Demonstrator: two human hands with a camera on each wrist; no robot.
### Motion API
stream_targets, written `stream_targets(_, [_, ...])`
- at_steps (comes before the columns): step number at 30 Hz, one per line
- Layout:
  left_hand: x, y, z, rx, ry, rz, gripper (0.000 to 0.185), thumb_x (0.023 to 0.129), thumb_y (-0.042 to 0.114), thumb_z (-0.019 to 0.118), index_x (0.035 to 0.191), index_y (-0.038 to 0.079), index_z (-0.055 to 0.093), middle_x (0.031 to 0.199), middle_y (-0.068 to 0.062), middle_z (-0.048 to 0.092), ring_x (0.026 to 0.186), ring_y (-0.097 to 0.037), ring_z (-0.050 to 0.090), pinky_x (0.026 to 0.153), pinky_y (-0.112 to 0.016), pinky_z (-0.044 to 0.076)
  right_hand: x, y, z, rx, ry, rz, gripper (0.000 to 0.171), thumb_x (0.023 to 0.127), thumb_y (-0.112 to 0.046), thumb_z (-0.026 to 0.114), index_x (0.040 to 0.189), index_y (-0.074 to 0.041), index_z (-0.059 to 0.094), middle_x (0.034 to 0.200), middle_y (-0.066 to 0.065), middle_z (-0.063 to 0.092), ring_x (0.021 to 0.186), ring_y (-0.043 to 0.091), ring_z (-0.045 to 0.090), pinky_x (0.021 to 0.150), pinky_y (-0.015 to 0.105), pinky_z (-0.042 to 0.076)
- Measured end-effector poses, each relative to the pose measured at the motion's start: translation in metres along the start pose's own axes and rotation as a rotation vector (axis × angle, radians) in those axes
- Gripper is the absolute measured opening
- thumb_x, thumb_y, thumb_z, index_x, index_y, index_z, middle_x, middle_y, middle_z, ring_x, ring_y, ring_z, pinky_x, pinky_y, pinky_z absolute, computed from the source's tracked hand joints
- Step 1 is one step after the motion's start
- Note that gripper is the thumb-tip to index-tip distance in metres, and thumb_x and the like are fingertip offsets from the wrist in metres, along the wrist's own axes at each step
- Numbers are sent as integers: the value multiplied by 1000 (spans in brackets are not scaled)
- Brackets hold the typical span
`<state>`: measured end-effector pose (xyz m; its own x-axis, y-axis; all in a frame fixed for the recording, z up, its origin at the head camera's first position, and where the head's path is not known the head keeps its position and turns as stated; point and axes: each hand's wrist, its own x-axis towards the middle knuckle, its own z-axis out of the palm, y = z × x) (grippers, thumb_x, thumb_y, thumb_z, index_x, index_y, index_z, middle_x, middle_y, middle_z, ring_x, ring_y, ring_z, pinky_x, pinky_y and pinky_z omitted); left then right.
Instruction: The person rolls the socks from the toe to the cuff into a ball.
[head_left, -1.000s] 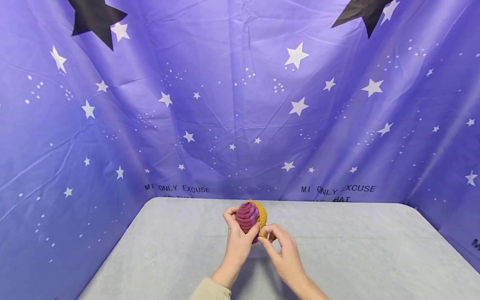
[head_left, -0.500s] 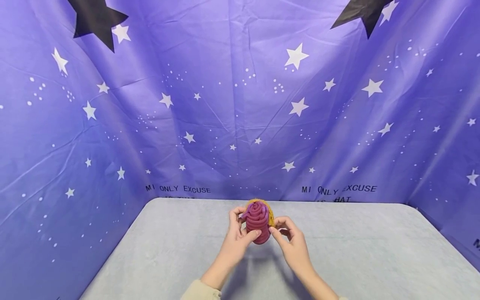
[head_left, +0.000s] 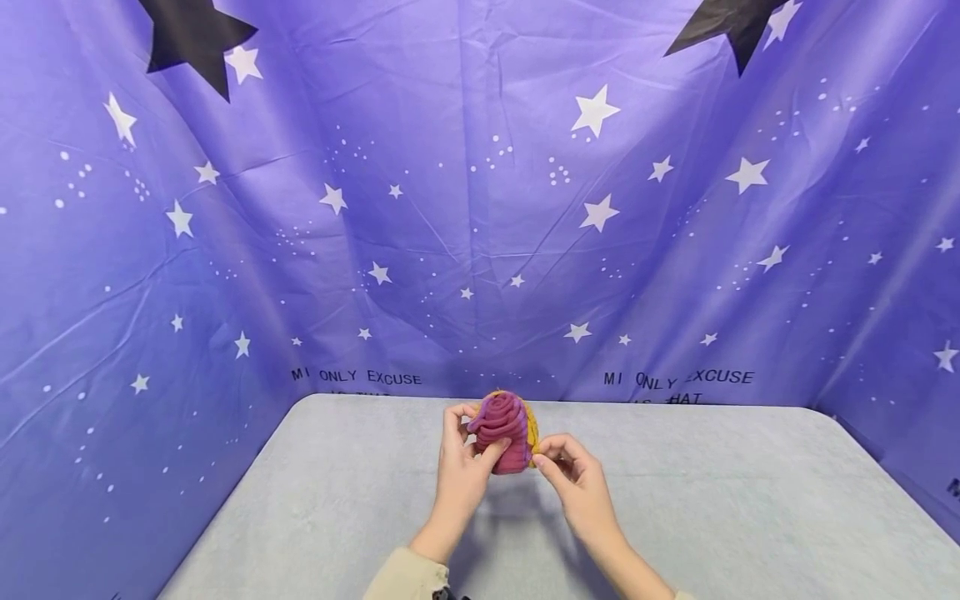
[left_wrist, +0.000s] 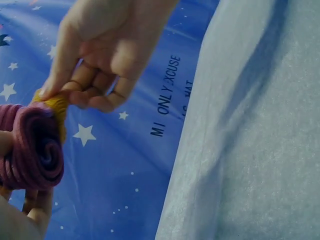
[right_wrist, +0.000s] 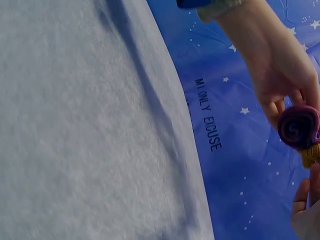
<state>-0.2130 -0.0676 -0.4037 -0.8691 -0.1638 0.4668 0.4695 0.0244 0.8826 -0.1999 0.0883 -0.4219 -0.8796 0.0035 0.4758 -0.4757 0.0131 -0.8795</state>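
A ribbed spiral toy is held up above the grey table (head_left: pixel 712 500), in front of me. Its purple-magenta cone (head_left: pixel 504 432) is backed by a yellow ribbed part (head_left: pixel 532 427). My left hand (head_left: pixel 472 447) grips the purple cone, thumb in front and fingers behind. My right hand (head_left: pixel 545 455) pinches the yellow part's lower right edge. The left wrist view shows the purple spiral (left_wrist: pixel 35 147) end-on, with the right hand's fingertips (left_wrist: pixel 75 92) on the yellow part (left_wrist: pixel 54 107). In the right wrist view the left hand (right_wrist: pixel 280 75) holds the spiral (right_wrist: pixel 299 126).
A purple cloth backdrop (head_left: pixel 480 208) with white stars and black lettering closes in the table at the back and on both sides. The table's soft grey cover spreads out around my hands, and its rounded far corners touch the cloth.
The toy has turned between my hands and sits slightly higher than half a second ago. The purple cone now leans left. Both hands kept hold and shifted only a little.
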Motion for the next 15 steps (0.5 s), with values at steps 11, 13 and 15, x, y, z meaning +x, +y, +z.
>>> stream_targets(11, [-3, -3, 13, 87, -3, 41, 46, 81, 1, 78, 109, 2, 41, 119, -9, 53, 107, -10, 54, 78, -22, 54, -3, 2, 3, -54, 162, 32, 4, 88, 4, 68, 91, 1, 65, 78, -8, 64, 76, 2, 61, 73, 16, 50])
stream_targets(13, [-5, -2, 13, 77, -45, -4, 49, 80, 3, 79, 109, 3, 39, 120, -10, 51, 107, -11, 54, 77, -22, 56, -1, 3, 2, -52, 193, 70, 5, 89, 3, 68, 93, 3, 65, 79, -9, 63, 76, 1, 60, 71, 16, 50])
stream_targets(15, [-7, -1, 13, 54, -96, -47, 51, 81, 4, 79, 109, 2, 37, 122, -13, 49, 108, -13, 55, 80, -23, 58, 0, 3, 0, -49, 206, 92, 7, 90, 2, 67, 95, 5, 64, 80, -9, 62, 76, 0, 59, 70, 15, 50])
